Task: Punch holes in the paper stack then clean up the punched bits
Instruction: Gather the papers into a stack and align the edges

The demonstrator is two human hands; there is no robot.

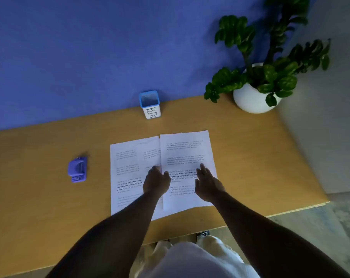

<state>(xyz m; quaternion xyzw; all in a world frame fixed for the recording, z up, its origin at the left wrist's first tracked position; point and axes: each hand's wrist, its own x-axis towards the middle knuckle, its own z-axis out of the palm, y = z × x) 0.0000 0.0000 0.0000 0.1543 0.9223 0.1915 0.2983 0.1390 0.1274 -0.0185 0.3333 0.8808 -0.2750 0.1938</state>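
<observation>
Looking down from head height, the view shows a person standing at a wooden desk [39, 197] set against a blue wall [90, 47]. Printed sheets of paper [128, 169] lie fanned across the middle of the desk, at least 3 of them overlapping, their edges not lined up. The rightmost sheet sits on top and a little farther back than the others.

Both bare hands rest on the sheets. The left hand [156, 182] lies palm down where the top sheet overlaps the ones beneath, fingers fairly straight and slightly spread, holding nothing. The right hand [207, 184] lies flat on the top sheet, fingers extended and apart, also gripping nothing.

A small blue hole punch [78, 169] sits on the desk well to the left of the sheets, untouched. A blue-rimmed white cup [150, 105] labelled BIN stands at the back edge of the desk, behind the sheets. A leafy plant in a round white pot [250, 99] fills the back right corner.

No holes or punched bits can be seen, so the task appears to be at its very start: gathering the loose sheets. The likely next move calls for sliding them together with both palms, squaring the edges into 1 tidy stack, then reaching left for the punch. Uneven edges would probably leave the holes misaligned.
</observation>
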